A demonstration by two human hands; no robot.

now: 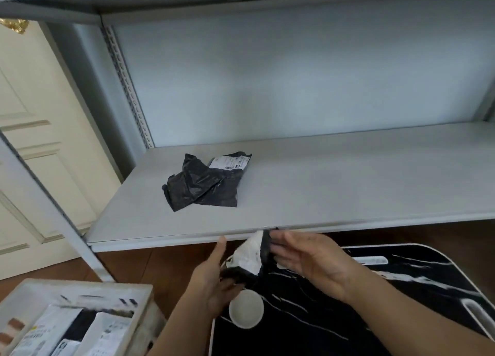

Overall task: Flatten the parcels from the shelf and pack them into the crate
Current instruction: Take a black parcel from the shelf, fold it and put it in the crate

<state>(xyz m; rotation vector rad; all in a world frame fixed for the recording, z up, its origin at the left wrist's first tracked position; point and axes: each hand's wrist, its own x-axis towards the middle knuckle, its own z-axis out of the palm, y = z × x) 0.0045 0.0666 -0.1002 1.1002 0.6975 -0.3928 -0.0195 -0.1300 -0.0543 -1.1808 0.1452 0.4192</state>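
Note:
A crumpled black parcel bag (205,183) with a white label lies on the grey shelf (348,184), left of its middle. Below the shelf's front edge both hands hold a second parcel (250,254), black with a white label, above a black marbled table. My left hand (214,280) grips its lower left end. My right hand (302,259) holds its right side with fingers nearly straight. A white crate (134,291) at the bottom left holds several flattened parcels with labels.
The black table (388,302) with white veins fills the lower right; a white round cup-like thing (246,313) sits on its left edge. A grey shelf post (53,208) slants down the left. A cream door stands far left, above a brown wooden floor.

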